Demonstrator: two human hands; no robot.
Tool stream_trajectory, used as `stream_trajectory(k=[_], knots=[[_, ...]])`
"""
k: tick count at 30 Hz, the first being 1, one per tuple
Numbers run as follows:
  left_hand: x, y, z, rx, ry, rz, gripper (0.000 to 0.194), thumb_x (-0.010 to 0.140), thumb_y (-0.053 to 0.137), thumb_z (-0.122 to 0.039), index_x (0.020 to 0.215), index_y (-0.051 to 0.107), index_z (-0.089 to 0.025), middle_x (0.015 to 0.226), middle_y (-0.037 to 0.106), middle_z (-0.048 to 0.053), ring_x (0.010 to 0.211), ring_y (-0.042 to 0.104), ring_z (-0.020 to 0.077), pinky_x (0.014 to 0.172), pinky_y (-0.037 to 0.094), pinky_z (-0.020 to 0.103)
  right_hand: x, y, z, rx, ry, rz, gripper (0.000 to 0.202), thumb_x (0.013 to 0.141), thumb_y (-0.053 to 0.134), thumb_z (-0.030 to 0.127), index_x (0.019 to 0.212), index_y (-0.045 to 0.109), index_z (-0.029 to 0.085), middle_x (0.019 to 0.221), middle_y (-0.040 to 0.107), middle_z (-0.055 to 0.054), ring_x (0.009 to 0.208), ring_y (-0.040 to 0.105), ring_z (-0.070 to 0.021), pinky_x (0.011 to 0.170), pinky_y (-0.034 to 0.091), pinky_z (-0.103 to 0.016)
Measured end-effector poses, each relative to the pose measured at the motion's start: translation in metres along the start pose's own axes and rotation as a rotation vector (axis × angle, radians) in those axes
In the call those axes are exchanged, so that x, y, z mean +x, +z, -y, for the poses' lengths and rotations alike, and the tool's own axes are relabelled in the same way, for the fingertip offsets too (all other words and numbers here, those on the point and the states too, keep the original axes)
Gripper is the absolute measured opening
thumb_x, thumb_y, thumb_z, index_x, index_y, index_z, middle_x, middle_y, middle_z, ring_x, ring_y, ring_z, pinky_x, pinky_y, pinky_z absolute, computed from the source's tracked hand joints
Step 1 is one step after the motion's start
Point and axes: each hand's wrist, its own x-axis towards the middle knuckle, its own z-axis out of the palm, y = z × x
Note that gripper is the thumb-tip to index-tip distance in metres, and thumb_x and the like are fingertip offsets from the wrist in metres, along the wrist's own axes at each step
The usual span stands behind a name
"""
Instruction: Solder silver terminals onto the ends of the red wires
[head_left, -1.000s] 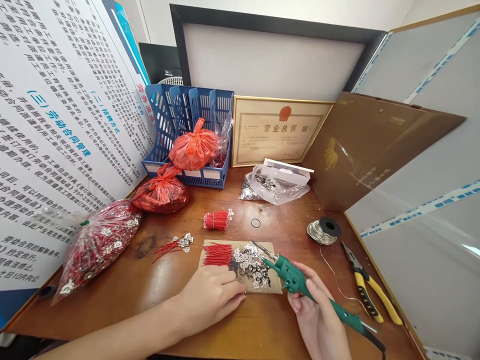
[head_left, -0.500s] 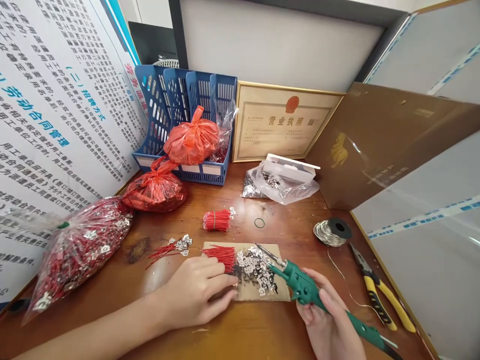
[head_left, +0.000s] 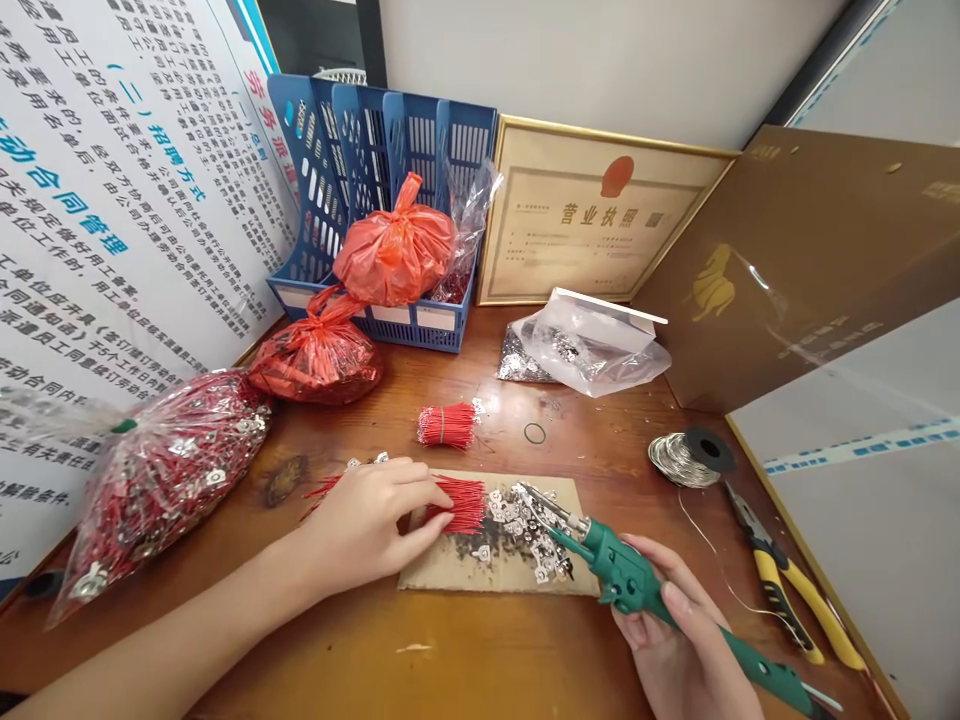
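Observation:
My left hand (head_left: pixel 382 515) touches the left end of a pile of red wires (head_left: pixel 463 504) on a cardboard piece (head_left: pixel 450 574). Its thumb and index finger come close together at the wires; whether they pinch one is too small to tell. Wrapped in my right hand (head_left: pixel 686 625) is a green soldering tool (head_left: pixel 630 575), its metal tip over a heap of small metal tabs (head_left: pixel 534 535). One tab (head_left: pixel 481 554) lies apart from the heap, below the wires. Red wires with tabs (head_left: pixel 322 487) lie partly hidden behind my left hand.
A banded red wire bundle (head_left: pixel 446 425) and green rubber band (head_left: pixel 535 433) lie behind the cardboard. Solder spool (head_left: pixel 690 458) and pliers (head_left: pixel 780 570) are at right. Bags (head_left: pixel 172 480) and a blue rack (head_left: pixel 405 330) stand left and behind; a clear bag (head_left: pixel 585 345) holds metal parts.
My left hand has moved left and up from the cardboard's lower middle to the wires' left end. A single tab now shows below the wires. The camera view has shifted slightly.

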Motion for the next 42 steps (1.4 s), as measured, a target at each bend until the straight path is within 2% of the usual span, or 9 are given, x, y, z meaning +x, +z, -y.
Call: stream_trajectory(k=[3, 6, 11, 18, 23, 29, 36, 39, 42], knots=[[0.000, 0.004, 0.001, -0.035, -0.033, 0.016, 0.015, 0.102, 0.062, -0.021, 0.095, 0.075, -0.023, 0.082, 0.071, -0.001, 0.075, 0.065, 0.0165, 0.071, 0.044, 0.029, 0.000, 0.002, 0.000, -0.016, 0.001, 0.002, 0.056, 0.046, 0.102, 0.058, 0.090, 0.090, 0.026, 0.096, 0.079, -0.013, 0.076, 0.068, -0.0201, 0.063, 0.059, -0.023], [0.000, 0.007, 0.000, -0.030, -0.055, 0.022, 0.014, 0.102, 0.062, -0.021, 0.096, 0.074, -0.022, 0.086, 0.073, 0.000, 0.076, 0.066, 0.0162, 0.072, 0.045, 0.028, 0.000, 0.001, -0.003, -0.037, -0.033, 0.035, 0.054, 0.051, 0.100, 0.058, 0.093, 0.090, 0.026, 0.090, 0.078, -0.012, 0.067, 0.062, -0.0155, 0.058, 0.056, -0.021], [0.000, 0.009, -0.001, -0.005, -0.074, 0.029, 0.011, 0.100, 0.063, -0.018, 0.093, 0.071, -0.021, 0.085, 0.072, 0.000, 0.074, 0.064, 0.0167, 0.071, 0.044, 0.028, 0.002, -0.003, -0.006, -0.020, -0.050, 0.056, 0.051, 0.058, 0.099, 0.056, 0.098, 0.090, 0.026, 0.096, 0.079, -0.011, 0.067, 0.058, -0.0132, 0.061, 0.056, -0.020], [0.001, 0.006, -0.003, 0.027, -0.058, 0.036, 0.008, 0.101, 0.064, -0.019, 0.095, 0.070, -0.020, 0.086, 0.070, 0.000, 0.072, 0.063, 0.0168, 0.067, 0.044, 0.028, 0.002, -0.003, -0.007, -0.022, -0.060, 0.075, 0.050, 0.061, 0.099, 0.056, 0.099, 0.089, 0.026, 0.098, 0.078, -0.011, 0.074, 0.062, -0.0161, 0.064, 0.057, -0.021], [-0.001, 0.009, -0.003, 0.051, -0.013, -0.015, 0.012, 0.101, 0.070, -0.025, 0.111, 0.075, -0.021, 0.093, 0.075, 0.001, 0.077, 0.067, 0.0181, 0.071, 0.047, 0.029, 0.002, -0.006, -0.008, -0.029, -0.081, 0.106, 0.047, 0.065, 0.097, 0.055, 0.101, 0.089, 0.026, 0.092, 0.076, -0.010, 0.069, 0.059, -0.0142, 0.059, 0.055, -0.020], [-0.002, 0.014, -0.008, 0.031, -0.039, -0.082, 0.013, 0.103, 0.066, -0.023, 0.096, 0.077, -0.022, 0.083, 0.075, 0.000, 0.074, 0.066, 0.0173, 0.070, 0.047, 0.029, 0.003, -0.007, -0.010, -0.038, -0.116, 0.140, 0.042, 0.071, 0.095, 0.053, 0.103, 0.089, 0.027, 0.088, 0.074, -0.008, 0.066, 0.056, -0.0134, 0.057, 0.053, -0.020], [0.001, 0.011, -0.013, -0.041, -0.074, -0.111, 0.017, 0.104, 0.063, -0.023, 0.095, 0.077, -0.022, 0.076, 0.067, 0.000, 0.072, 0.060, 0.0164, 0.071, 0.045, 0.029, 0.000, -0.007, -0.007, -0.046, -0.158, 0.170, 0.037, 0.076, 0.092, 0.051, 0.104, 0.089, 0.026, 0.091, 0.075, -0.011, 0.067, 0.058, -0.0147, 0.057, 0.054, -0.022], [0.003, 0.004, -0.014, -0.053, -0.094, -0.091, 0.018, 0.106, 0.061, -0.024, 0.094, 0.074, -0.022, 0.086, 0.067, 0.003, 0.081, 0.059, 0.0187, 0.076, 0.045, 0.031, 0.000, -0.007, -0.007, -0.056, -0.175, 0.189, 0.035, 0.078, 0.091, 0.051, 0.104, 0.089, 0.026, 0.090, 0.075, -0.010, 0.066, 0.058, -0.0137, 0.056, 0.052, -0.021], [0.002, -0.007, -0.015, -0.093, -0.087, -0.009, 0.017, 0.108, 0.054, -0.024, 0.099, 0.068, -0.021, 0.103, 0.068, 0.005, 0.093, 0.060, 0.0198, 0.082, 0.046, 0.031, 0.000, -0.007, -0.008, -0.072, -0.187, 0.219, 0.033, 0.080, 0.089, 0.050, 0.104, 0.089, 0.027, 0.089, 0.076, -0.011, 0.066, 0.062, -0.0153, 0.056, 0.052, -0.022]])
